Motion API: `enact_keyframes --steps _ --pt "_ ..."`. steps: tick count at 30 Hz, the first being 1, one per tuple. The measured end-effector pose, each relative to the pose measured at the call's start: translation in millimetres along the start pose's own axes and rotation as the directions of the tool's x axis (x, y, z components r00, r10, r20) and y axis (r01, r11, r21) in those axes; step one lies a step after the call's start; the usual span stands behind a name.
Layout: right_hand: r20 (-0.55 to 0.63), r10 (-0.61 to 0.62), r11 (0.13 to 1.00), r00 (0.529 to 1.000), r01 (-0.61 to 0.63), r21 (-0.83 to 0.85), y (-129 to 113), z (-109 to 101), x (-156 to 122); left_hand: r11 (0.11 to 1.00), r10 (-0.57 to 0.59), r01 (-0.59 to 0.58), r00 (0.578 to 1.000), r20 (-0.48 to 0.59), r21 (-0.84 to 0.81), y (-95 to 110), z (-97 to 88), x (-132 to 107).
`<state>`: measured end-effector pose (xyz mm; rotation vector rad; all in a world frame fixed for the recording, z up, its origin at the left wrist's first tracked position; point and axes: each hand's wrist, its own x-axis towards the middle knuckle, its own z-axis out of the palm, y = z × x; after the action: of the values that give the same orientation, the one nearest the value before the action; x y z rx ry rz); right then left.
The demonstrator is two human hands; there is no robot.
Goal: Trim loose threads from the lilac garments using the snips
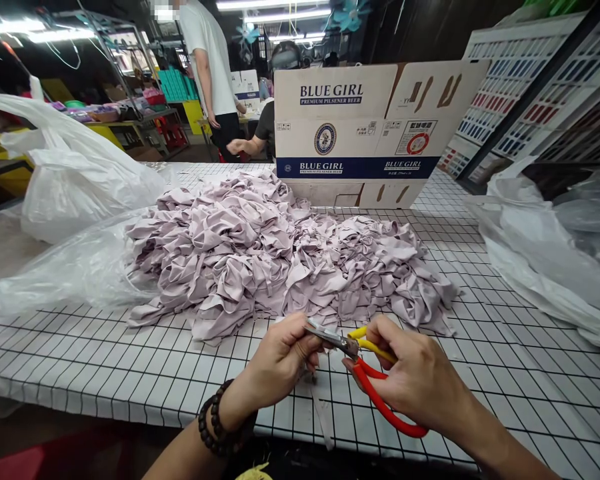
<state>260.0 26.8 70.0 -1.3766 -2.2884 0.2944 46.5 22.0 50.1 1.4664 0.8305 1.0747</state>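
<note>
My right hand [420,370] grips a pair of scissors [349,345] with one red and one yellow handle. Their metal blades point left, reaching the fingertips of my left hand [277,363]. Those left fingers are pinched together on a thin pale fabric strip [323,417], which dangles toward the table's near edge. Most of what lies between the fingers is hidden. Just beyond both hands spreads a large heap of pale mauve fabric pieces [245,247].
Behind the heap stands a cardboard box [350,140] on the grid-patterned tablecloth [505,373]. Clear plastic bags [85,180] lie at the left, and another plastic bag [535,233] at the right. Across the table, one person [213,73] stands and another person's arm [255,141] shows.
</note>
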Motion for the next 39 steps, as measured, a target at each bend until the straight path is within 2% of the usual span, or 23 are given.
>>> enact_keyframes --steps 6,9,11,14,15,17,19,21,24,27,29,31,33,35,37,38,39 --pt "0.018 0.034 0.994 0.999 -0.036 0.1 -5 4 2 0.999 -0.032 0.032 0.999 -0.017 -0.006 -1 -0.1 -2" --pt "0.095 0.136 0.957 0.986 -0.156 0.245 3 4 2 0.998 -0.06 0.059 0.997 -0.039 -0.024 -1 0.6 -2" --pt "0.169 0.281 0.87 0.945 -0.325 0.37 17 7 0 0.996 -0.076 0.073 0.996 -0.049 -0.057 -1 1.3 -2" --pt "0.287 0.469 0.685 0.836 -0.549 0.479 49 17 -10 0.99 -0.096 0.089 0.993 -0.062 -0.106 -3 -0.1 -2" --pt "0.316 0.502 0.656 0.805 -0.592 0.468 59 23 -16 0.989 -0.103 0.095 0.992 -0.066 -0.114 -4 -2.5 -3" --pt "0.336 0.564 0.666 0.754 -0.656 0.354 77 36 -29 0.988 -0.118 0.108 0.989 -0.091 -0.11 -7 -12.1 -7" --pt "0.289 0.666 0.685 0.688 -0.717 0.129 88 47 -44 0.987 -0.144 0.131 0.978 -0.151 -0.097 -10 -29.3 -14" --pt "0.223 0.745 0.657 0.629 -0.75 -0.075 96 55 -59 0.981 -0.189 0.17 0.952 -0.242 -0.096 -15 -52.4 -24" --pt "0.203 0.784 0.619 0.587 -0.764 -0.18 105 57 -76 0.946 -0.323 0.311 0.875 -0.362 -0.093 -23 -87.8 -44" --pt "0.235 0.802 0.594 0.549 -0.773 -0.221 118 52 -88 0.874 -0.365 0.476 0.776 -0.515 0.098 -33 -110.7 -63" --pt "0.236 0.783 0.621 0.576 -0.749 -0.233 128 47 -92 0.816 -0.359 0.545 0.739 -0.57 0.193 -40 -116.8 -71" --pt "0.242 0.747 0.665 0.62 -0.703 -0.253 133 41 -91 0.782 -0.361 0.578 0.724 -0.588 0.232 -43 -117.2 -75" --pt "0.232 0.712 0.699 0.662 -0.64 -0.32 127 37 -84 0.756 -0.346 0.601 0.704 -0.62 0.26 -43 -113.7 -77" --pt "0.207 0.614 0.778 0.761 -0.539 -0.324 102 42 -72 0.703 -0.263 0.628 0.665 -0.699 0.333 -37 -107.2 -78" --pt "0.248 0.414 0.909 0.876 -0.387 -0.154 59 58 -59 0.609 -0.109 0.652 0.632 -0.767 0.451 -28 -98.3 -81" --pt "0.317 0.297 0.95 0.901 -0.312 -0.003 34 70 -53 0.559 -0.055 0.661 0.632 -0.773 0.5 -23 -93.2 -84" --pt "0.423 0.174 0.957 0.889 -0.255 0.142 8 85 -48 0.527 -0.058 0.664 0.65 -0.757 0.53 -19 -87.8 -88"
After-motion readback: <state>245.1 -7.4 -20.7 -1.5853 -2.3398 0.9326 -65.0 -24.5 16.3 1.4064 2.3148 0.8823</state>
